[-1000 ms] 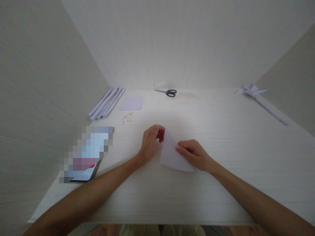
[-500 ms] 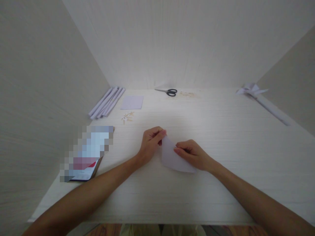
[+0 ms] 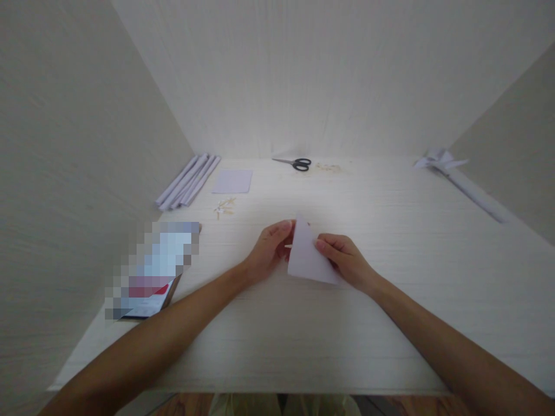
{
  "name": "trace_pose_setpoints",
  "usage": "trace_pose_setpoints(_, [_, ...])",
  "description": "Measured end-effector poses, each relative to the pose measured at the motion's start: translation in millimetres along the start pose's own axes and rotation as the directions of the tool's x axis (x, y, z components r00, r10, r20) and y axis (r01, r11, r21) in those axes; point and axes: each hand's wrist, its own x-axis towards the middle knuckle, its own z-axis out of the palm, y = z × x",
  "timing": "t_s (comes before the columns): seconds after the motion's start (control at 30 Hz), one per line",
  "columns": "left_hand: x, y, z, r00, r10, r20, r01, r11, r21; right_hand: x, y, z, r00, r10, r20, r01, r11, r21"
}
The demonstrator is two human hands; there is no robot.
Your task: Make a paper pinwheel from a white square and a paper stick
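A white sheet of paper (image 3: 306, 260), folded into a triangle, is held up over the middle of the table with its point away from me. My right hand (image 3: 344, 257) pinches its right edge between thumb and fingers. At the left edge is my left hand (image 3: 271, 251), curled, with its thumb by the upper part of the paper and some fingers behind it. The paper hides part of those fingers.
Rolled paper tubes (image 3: 188, 182), a stack of square paper (image 3: 233, 181) and small pins (image 3: 224, 207) lie at the back left. Black-handled scissors (image 3: 299, 164) rest near the back wall, beside more small pieces (image 3: 329, 167). A phone (image 3: 158, 277) stands left; a paper pinwheel (image 3: 468, 188) lies right.
The paper has turned and risen slightly, so its point now stands up between my hands. My left hand has shifted its grip along the left edge, and my right hand has moved up a little.
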Motion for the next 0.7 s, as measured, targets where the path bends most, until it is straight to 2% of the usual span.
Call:
trace_pose_setpoints(0.13, [-3.9, 1.4, -0.1, 0.99, -0.086, 0.108, 0.086, 0.996, 0.006, 1.2, 2.7, -2.3, 0.999, 0.021, 0.031, -0.023, 0.996, 0.081])
trace_pose_setpoints(0.33, [-5.1, 3.7, -0.1, 0.985, -0.101, 0.141, 0.105, 0.994, -0.023, 0.4, 1.4, -1.7, 0.998, 0.012, 0.06, -0.017, 0.996, 0.086])
trace_pose_setpoints(0.43, [-4.6, 4.9, 0.4, 0.986, -0.104, 0.13, 0.111, 0.993, -0.042, -0.2, 0.2, -0.4, 0.998, -0.022, 0.065, 0.016, 0.996, 0.093])
trace_pose_setpoints(0.57, [-3.0, 5.6, 0.3, 0.994, -0.07, 0.081, 0.077, 0.994, -0.077, -1.1, 0.3, 1.0, 0.982, -0.137, 0.126, 0.119, 0.983, 0.142])
trace_pose_setpoints(0.7, [-1.6, 5.7, -0.1, 0.999, -0.046, 0.026, 0.048, 0.995, -0.089, -2.6, 0.6, 2.3, 0.978, -0.165, 0.126, 0.159, 0.986, 0.056])
